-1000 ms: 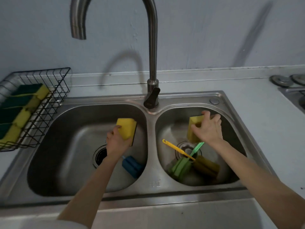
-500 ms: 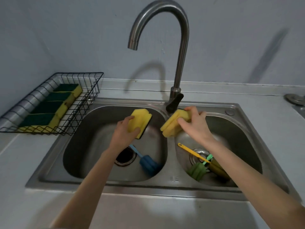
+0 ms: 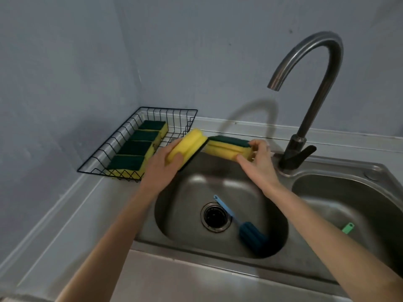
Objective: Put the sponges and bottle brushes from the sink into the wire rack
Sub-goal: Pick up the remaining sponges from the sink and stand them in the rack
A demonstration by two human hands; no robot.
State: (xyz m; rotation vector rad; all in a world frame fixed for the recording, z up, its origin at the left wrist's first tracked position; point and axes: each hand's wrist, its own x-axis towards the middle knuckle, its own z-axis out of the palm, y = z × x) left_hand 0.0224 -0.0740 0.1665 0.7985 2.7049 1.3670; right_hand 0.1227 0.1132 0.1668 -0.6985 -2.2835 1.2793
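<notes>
Four sponges [image 3: 139,147] already in wire rack [image 3: 122,144] at table's far left corner. Left hand [image 3: 162,165] grips yellow sponge [image 3: 187,147], right hand [image 3: 257,162] grips second sponge [image 3: 226,147], both above left basin's far edge. Blue bottle brush [image 3: 246,227] left in sink [image 3: 229,256]; green handle [image 3: 347,228] in right basin.

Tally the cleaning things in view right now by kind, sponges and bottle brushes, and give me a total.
Sponges: 6, four in the wire rack, one in the left hand, one in the right hand.
Bottle brushes: 2, blue and green handle.
Total: 8.

single head view, close, angled down-left over the sink [image 3: 218,267]
</notes>
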